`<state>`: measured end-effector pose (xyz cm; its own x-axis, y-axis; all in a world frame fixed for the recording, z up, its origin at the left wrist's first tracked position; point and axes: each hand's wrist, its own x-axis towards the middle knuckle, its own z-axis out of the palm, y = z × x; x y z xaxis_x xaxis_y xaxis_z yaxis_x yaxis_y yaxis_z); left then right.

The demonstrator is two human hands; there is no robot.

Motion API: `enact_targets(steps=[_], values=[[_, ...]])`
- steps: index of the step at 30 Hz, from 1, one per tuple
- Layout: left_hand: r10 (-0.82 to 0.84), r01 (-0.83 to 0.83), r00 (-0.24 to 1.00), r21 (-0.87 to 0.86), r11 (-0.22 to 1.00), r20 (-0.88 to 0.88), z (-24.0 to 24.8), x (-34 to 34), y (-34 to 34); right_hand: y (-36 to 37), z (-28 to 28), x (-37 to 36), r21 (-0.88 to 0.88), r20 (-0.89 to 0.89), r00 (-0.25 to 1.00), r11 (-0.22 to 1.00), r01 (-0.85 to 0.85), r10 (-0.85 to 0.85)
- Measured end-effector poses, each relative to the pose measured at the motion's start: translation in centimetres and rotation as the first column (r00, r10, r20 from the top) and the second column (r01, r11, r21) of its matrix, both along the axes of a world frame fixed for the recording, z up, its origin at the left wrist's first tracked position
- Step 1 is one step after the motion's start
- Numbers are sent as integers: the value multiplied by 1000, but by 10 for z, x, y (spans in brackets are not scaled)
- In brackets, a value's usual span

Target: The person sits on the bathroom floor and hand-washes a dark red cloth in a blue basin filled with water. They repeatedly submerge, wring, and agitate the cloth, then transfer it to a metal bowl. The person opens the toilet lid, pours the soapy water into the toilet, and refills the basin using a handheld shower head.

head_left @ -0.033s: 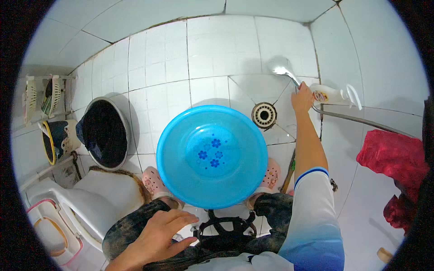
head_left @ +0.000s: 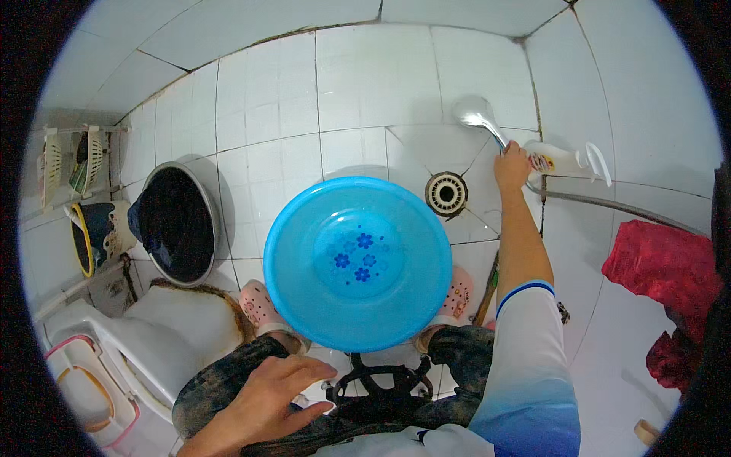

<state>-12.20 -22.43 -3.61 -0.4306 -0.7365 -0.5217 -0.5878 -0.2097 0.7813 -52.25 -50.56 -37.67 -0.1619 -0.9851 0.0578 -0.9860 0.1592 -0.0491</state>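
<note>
My right hand (head_left: 513, 167) reaches out to the right, its fingers wrapped round the handle of a silver shower head (head_left: 477, 114). The head lies over the tiled floor, and its grey hose (head_left: 617, 203) trails off to the right. A white pump bottle (head_left: 560, 159) is close beside that hand. Over my lap, my left hand (head_left: 276, 396) is open, thumb and fingers apart, with nothing seen in it. A large blue basin (head_left: 304, 312) with a flower print on its bottom sits between my feet. Clear liquid seems to be in it, though I cannot tell how much.
A round floor drain (head_left: 446, 195) is right of the basin. At left are a metal basin (head_left: 215, 228) of dark cloth, a white toilet (head_left: 152, 335) and wall racks (head_left: 93, 160). Red cloth (head_left: 662, 263) hangs at right. Pink clogs (head_left: 259, 303) flank the basin.
</note>
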Motion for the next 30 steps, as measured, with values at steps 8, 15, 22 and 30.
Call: enact_targets(steps=[8, 15, 22, 30], values=[[-42, 41, 999, -122, 992, -7, 18, -10, 11, 18, 64, -12, 127, 432, 901, 987, -101, 36], [-23, 9, 999, -308, 951, -41, 6, -15, 52, 137, 252, 95, 146, 791, 556, 803, -577, 256], [556, -494, 611, 277, 824, -563, -19, -97, 41, 253, 283, 123, 55, 654, 608, 773, -631, 450], [881, -507, 153, 729, 459, -448, -104, -85, 76, 313, 363, 114, -109, 577, 599, 779, -617, 555]])
